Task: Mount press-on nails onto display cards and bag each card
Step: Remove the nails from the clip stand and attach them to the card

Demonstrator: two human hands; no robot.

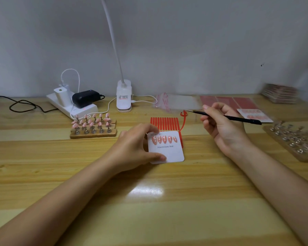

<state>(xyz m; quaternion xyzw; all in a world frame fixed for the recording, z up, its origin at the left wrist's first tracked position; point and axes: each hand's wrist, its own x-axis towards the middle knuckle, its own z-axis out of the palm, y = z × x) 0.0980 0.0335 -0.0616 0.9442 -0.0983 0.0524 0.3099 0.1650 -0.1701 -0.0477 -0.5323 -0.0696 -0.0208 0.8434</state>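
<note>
While the left hand [132, 146] pins the card [167, 151] at frame center with thumb and fingers on its left edge, the right hand [220, 125], upper right of it, pinches tweezers [226, 117] whose tip points left toward the red strip [183, 119], long axis near-horizontal.

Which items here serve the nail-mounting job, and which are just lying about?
Job: display card under left hand; black tool in right hand; red adhesive strips; nails on stands; clear bags.
Lying about: power strip; lamp base.
</note>
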